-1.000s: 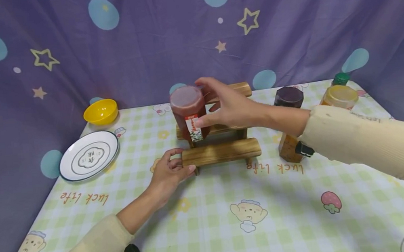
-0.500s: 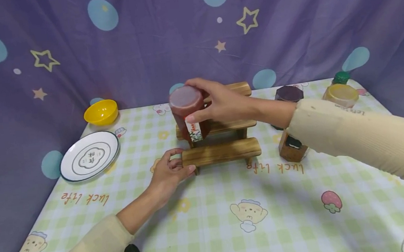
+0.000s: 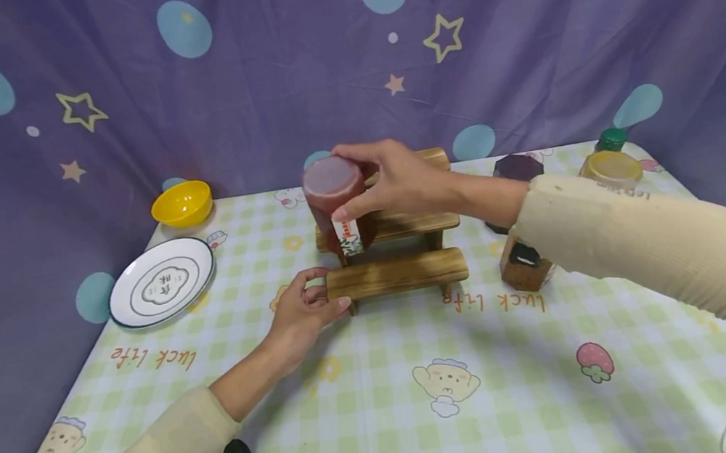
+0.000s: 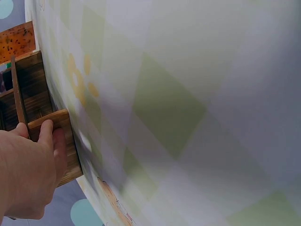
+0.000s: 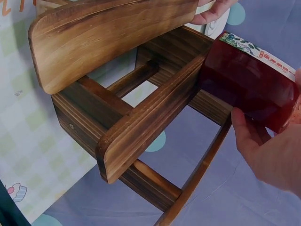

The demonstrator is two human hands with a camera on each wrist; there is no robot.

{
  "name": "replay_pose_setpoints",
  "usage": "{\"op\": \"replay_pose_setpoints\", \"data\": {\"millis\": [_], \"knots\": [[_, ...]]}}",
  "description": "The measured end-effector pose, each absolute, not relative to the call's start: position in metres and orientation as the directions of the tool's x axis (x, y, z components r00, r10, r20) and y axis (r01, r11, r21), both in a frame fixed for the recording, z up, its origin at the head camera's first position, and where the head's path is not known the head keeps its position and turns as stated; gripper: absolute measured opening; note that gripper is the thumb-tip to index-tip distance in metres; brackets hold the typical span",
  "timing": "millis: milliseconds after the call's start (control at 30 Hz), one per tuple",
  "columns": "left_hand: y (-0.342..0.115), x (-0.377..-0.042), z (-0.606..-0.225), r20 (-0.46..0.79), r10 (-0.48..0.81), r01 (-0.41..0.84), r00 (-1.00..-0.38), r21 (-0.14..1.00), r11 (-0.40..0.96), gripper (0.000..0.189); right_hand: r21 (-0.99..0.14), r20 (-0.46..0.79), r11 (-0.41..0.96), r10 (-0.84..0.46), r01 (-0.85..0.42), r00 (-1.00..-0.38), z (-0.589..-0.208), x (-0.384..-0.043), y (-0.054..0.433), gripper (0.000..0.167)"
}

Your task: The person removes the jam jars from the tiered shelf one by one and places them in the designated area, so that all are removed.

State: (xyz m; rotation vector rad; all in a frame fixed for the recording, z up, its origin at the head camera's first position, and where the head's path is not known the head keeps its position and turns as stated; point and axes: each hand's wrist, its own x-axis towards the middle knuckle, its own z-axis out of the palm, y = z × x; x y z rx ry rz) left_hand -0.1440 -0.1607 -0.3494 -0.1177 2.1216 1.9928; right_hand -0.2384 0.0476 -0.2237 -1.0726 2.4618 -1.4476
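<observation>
In the head view, a jar of dark red contents (image 3: 336, 192) with a white and red label is at the left end of the middle step of a three-step wooden rack (image 3: 400, 274). My right hand (image 3: 398, 179) grips its upper part from the right, thumb on the near side and fingers behind. The right wrist view shows the jar (image 5: 249, 80) with its lower end right at the end of the middle slat (image 5: 155, 113). My left hand (image 3: 299, 316) holds the left end of the lowest slat, thumb in front; the left wrist view shows fingers (image 4: 47, 132) against this slat.
At the left are a yellow bowl (image 3: 182, 204) and a white plate (image 3: 161, 282). To the right stand a dark-lidded jar (image 3: 519, 165), a yellow-lidded jar (image 3: 611, 167), a green-capped bottle (image 3: 610, 139) and a brown speckled container (image 3: 519, 270), partly behind my right sleeve (image 3: 606, 232).
My right hand has slid left, closer around the jar, its thumb now further across the label. The jar has shifted very slightly left. My left hand and the rack have stayed put.
</observation>
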Motion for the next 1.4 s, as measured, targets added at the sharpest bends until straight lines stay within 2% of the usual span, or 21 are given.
{"op": "replay_pose_setpoints", "data": {"millis": [233,467,767,1000,1133,1400], "knots": [[-0.161,-0.145,-0.350,-0.219,0.103,-0.212,-0.970,0.975,0.072,0.061,-0.804,0.268,0.296,-0.595,-0.517,-0.757,-0.224,-0.239,0.048,0.086],[-0.161,-0.145,-0.350,-0.213,0.098,-0.207,-0.972,0.976,0.064,0.060,-0.814,0.344,0.203,-0.586,-0.544,-0.734,-0.208,-0.233,0.057,0.069],[-0.161,-0.144,-0.350,-0.225,0.092,-0.215,-0.970,0.971,0.100,0.060,-0.797,0.356,0.231,-0.566,-0.558,-0.743,-0.181,-0.221,0.079,0.062],[-0.162,-0.143,-0.351,-0.208,0.119,-0.195,-0.971,0.974,0.111,0.061,-0.796,0.330,0.314,-0.492,-0.517,-0.806,-0.172,-0.206,0.106,0.069],[-0.163,-0.143,-0.351,-0.208,0.129,-0.194,-0.970,0.975,0.109,0.062,-0.800,0.302,0.364,-0.444,-0.477,-0.844,-0.174,-0.200,0.125,0.069],[-0.164,-0.143,-0.352,-0.211,0.127,-0.200,-0.969,0.975,0.094,0.061,-0.778,0.264,0.449,-0.402,-0.439,-0.877,-0.188,-0.195,0.150,0.064]]}}
